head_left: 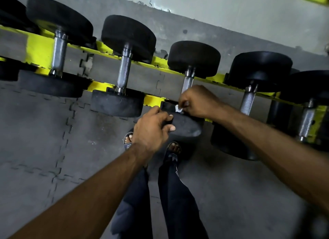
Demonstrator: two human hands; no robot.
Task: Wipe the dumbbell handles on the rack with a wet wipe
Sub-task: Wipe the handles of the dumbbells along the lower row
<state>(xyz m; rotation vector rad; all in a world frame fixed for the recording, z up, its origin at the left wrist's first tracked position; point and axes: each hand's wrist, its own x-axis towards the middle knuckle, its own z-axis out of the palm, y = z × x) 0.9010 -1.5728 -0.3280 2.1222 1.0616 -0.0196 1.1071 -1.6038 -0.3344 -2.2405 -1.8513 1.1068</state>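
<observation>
Right hand (197, 103) clenches wet wipe (178, 108) round handle (187, 83); left hand (149, 130) grips dumbbell head (185, 126) (grey mat floor (35, 132))

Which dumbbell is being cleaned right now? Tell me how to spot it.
Find the yellow rack with its row of black dumbbells. Go to the third whole dumbbell from the left. Only this one has hands on it: the left hand holds its near end, and the right hand holds a white wipe at its handle.
</observation>
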